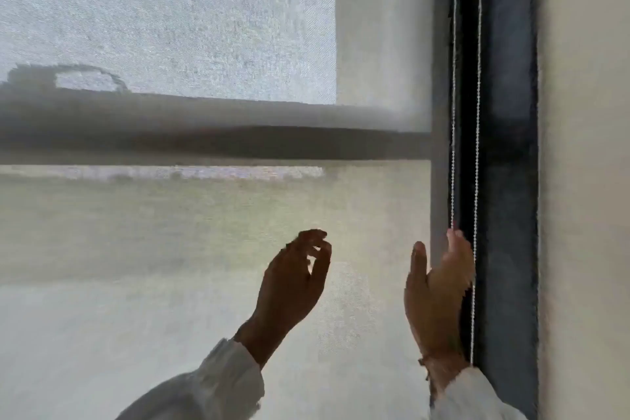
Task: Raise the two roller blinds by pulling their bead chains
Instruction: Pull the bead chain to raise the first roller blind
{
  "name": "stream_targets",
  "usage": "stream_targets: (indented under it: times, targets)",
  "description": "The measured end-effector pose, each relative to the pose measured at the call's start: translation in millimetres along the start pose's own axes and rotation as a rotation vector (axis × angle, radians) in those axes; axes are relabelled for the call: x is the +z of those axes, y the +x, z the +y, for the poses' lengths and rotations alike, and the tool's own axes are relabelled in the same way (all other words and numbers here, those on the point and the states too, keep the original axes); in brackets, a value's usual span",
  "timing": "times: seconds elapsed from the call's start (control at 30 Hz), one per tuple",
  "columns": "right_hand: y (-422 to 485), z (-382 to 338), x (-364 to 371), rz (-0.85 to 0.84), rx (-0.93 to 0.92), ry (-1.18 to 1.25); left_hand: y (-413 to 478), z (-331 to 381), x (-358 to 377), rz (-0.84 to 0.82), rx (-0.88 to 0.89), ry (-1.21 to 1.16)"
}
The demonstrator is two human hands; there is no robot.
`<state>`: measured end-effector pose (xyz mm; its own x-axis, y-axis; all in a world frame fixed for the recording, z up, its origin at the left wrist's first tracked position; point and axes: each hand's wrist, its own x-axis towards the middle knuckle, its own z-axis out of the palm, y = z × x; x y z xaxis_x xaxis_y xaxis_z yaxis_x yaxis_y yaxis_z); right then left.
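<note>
right hand (439, 290) half open, fingertips touching the chain (453, 147) beside the blind (204, 232), left hand (293, 283) loosely curled, empty; next likely needs a firm pinch and downward pull.

Translucent pale roller blind (204, 232) hangs lowered over the window, flat. White bead chain (477, 112) hangs as two vertical strands just right of the blind's edge.

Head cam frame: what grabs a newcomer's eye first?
Two bare hands raised against a pale translucent fabric roller blind that fills the frame. The right hand reaches open-palmed to the white bead chain hanging along the dark window frame at right, fingertips at the chain; the left hand hovers mid-frame, fingers loosely curled, holding nothing.
</note>
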<state>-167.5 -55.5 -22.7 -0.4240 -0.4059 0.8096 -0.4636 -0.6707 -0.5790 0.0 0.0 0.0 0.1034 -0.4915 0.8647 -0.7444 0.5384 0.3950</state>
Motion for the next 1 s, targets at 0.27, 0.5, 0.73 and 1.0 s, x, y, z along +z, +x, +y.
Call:
stream_targets:
  times: [0.27,0.5,0.73,1.0]
  targets:
    - [46,86,-15,0.064,0.307,0.064,41,40,124,-0.276,-0.180,-0.458]
    - [71,111,-9,0.014,0.285,0.187,75,67,191,-0.404,-0.178,-0.478]
    - [70,111,-8,0.035,0.071,0.110,93,79,210,-0.323,-0.218,-0.678]
    - [58,101,-14,0.096,-0.118,-0.180,105,107,183,-0.118,-0.047,-0.573]
